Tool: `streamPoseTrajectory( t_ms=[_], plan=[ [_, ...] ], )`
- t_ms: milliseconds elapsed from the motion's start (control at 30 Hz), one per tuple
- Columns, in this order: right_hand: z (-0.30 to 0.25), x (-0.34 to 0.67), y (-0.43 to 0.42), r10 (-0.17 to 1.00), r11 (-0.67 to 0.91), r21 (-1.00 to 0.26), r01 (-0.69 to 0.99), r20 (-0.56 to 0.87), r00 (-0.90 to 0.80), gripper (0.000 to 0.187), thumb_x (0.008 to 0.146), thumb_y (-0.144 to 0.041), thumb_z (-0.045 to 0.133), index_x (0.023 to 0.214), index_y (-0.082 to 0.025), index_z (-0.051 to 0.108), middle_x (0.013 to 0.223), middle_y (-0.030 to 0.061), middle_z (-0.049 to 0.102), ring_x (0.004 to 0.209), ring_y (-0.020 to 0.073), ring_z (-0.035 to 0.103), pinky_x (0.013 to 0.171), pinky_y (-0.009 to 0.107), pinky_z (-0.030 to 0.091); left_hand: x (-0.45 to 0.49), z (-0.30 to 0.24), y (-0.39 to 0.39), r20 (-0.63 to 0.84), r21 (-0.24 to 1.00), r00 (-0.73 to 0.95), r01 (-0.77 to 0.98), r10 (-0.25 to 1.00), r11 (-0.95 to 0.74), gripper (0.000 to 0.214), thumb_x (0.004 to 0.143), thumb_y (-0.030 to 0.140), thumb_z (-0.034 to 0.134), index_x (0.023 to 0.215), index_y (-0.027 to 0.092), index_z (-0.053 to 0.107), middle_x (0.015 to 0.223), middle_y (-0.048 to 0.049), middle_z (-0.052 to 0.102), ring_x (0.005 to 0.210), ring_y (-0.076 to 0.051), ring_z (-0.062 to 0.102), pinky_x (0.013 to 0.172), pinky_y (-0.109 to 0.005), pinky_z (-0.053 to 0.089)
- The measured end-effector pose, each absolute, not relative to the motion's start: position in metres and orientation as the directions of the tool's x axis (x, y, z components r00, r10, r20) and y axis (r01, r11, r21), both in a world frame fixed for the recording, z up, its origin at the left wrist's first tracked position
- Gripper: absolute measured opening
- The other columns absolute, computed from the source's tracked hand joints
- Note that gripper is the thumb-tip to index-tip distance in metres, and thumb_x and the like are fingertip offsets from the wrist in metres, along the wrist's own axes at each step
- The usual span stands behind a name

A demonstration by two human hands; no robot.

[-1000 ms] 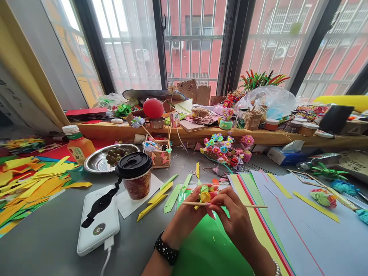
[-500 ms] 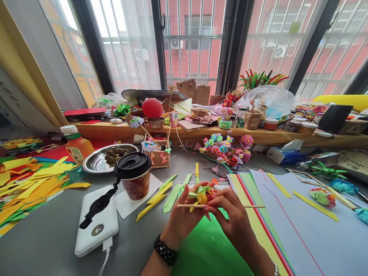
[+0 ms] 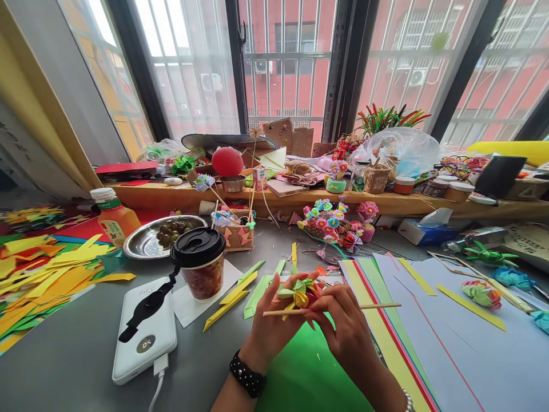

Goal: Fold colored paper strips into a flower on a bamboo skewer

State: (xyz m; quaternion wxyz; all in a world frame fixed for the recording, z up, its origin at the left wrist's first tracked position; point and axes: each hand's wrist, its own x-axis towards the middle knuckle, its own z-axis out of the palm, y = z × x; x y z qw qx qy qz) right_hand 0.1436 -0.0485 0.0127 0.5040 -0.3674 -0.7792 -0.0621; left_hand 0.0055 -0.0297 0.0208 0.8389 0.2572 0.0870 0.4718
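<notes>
Cradling the paper flower (image 3: 301, 298) right of the cup (image 3: 201, 273), left hand (image 3: 271, 329) fingers curled round, right hand (image 3: 344, 321) pinching the stick (image 3: 380, 306), beats squishing imo.

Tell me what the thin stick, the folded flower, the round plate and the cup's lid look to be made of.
Thin stick: probably wood or bamboo, matte, judging by its pale tan colour.
Folded flower: seemingly coloured paper, given its folded petals.
Round plate: likely polished metal, silvery with bright reflections.
Cup's lid: apparently black plastic, slightly shiny, with a moulded-looking top.
</notes>
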Motion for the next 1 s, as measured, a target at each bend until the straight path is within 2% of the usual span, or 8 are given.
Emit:
streamPoseTrajectory(
  t_ms=[167,300,433,600,733,800,867,1000],
  plan=[
    [0.014,0.145,-0.051,0.523,0.720,-0.267,0.641,0.815,-0.249,0.013,0.086,-0.025,0.047,0.077,-0.018,0.054,0.076,0.0045,0.055,0.075,0.0175,0.051,0.068,0.031,0.046,0.002,0.017,-0.030,0.094,0.569,0.491,-0.740,0.866,0.358,0.032,0.084,0.032,0.041,0.102,0.014,0.060,0.115,-0.0085,0.059,0.104,-0.024,0.053,0.086,-0.032,0.039],
    [0.018,0.148,-0.054,0.509,0.692,-0.236,0.682,0.830,-0.229,0.014,0.081,-0.033,0.055,0.077,-0.018,0.055,0.078,0.0050,0.056,0.072,0.0179,0.053,0.063,0.031,0.046,0.000,0.017,-0.031,0.080,0.615,0.434,-0.730,0.897,0.298,0.026,0.082,0.032,0.045,0.096,0.018,0.062,0.113,-0.0064,0.060,0.107,-0.024,0.053,0.092,-0.035,0.036],
    [0.020,0.152,-0.056,0.468,0.680,-0.210,0.702,0.862,-0.196,0.012,0.076,-0.031,0.062,0.080,-0.021,0.058,0.077,0.0036,0.057,0.069,0.0165,0.052,0.060,0.028,0.045,-0.001,0.019,-0.031,0.103,0.612,0.418,-0.742,0.903,0.274,0.031,0.083,0.037,0.042,0.099,0.019,0.060,0.112,-0.0072,0.061,0.108,-0.025,0.052,0.092,-0.038,0.035],
    [0.019,0.149,-0.056,0.452,0.695,-0.197,0.692,0.867,-0.207,0.004,0.079,-0.020,0.059,0.081,-0.023,0.061,0.077,0.0032,0.057,0.068,0.0150,0.051,0.059,0.026,0.045,0.000,0.020,-0.031,0.111,0.652,0.476,-0.698,0.872,0.298,0.035,0.082,0.043,0.040,0.099,0.019,0.060,0.119,-0.0086,0.056,0.111,-0.029,0.049,0.089,-0.041,0.038],
    [0.020,0.146,-0.056,0.416,0.687,-0.186,0.703,0.894,-0.170,0.013,0.080,-0.012,0.054,0.073,-0.022,0.058,0.072,0.0018,0.057,0.063,0.0135,0.050,0.057,0.025,0.044,0.003,0.015,-0.031,0.194,0.644,0.510,-0.711,0.838,0.283,0.048,0.074,0.055,0.049,0.104,0.019,0.058,0.125,-0.0098,0.051,0.116,-0.032,0.044,0.092,-0.042,0.036],
    [0.021,0.148,-0.055,0.408,0.682,-0.187,0.707,0.899,-0.156,0.009,0.081,-0.016,0.053,0.075,-0.022,0.056,0.073,0.0020,0.058,0.064,0.0142,0.051,0.058,0.026,0.044,0.003,0.012,-0.031,0.246,0.651,0.487,-0.724,0.838,0.229,0.049,0.069,0.049,0.060,0.108,0.020,0.056,0.126,-0.0089,0.050,0.117,-0.031,0.042,0.095,-0.040,0.035],
    [0.022,0.151,-0.053,0.425,0.677,-0.211,0.705,0.894,-0.140,0.004,0.082,-0.024,0.054,0.083,-0.021,0.054,0.077,0.0034,0.059,0.070,0.0162,0.054,0.061,0.028,0.046,0.004,0.013,-0.031,0.266,0.675,0.469,-0.715,0.842,0.185,0.042,0.068,0.034,0.066,0.107,0.022,0.056,0.126,-0.0069,0.050,0.117,-0.029,0.043,0.096,-0.038,0.035],
    [0.020,0.160,-0.048,0.522,0.640,-0.249,0.726,0.835,-0.174,0.033,0.076,-0.037,0.060,0.101,-0.018,0.053,0.090,0.0080,0.057,0.083,0.0214,0.056,0.066,0.032,0.049,0.003,0.020,-0.032,0.264,0.713,0.486,-0.680,0.833,0.171,0.031,0.073,0.025,0.063,0.104,0.023,0.059,0.130,-0.0049,0.046,0.116,-0.028,0.045,0.095,-0.037,0.037]
  ],
)
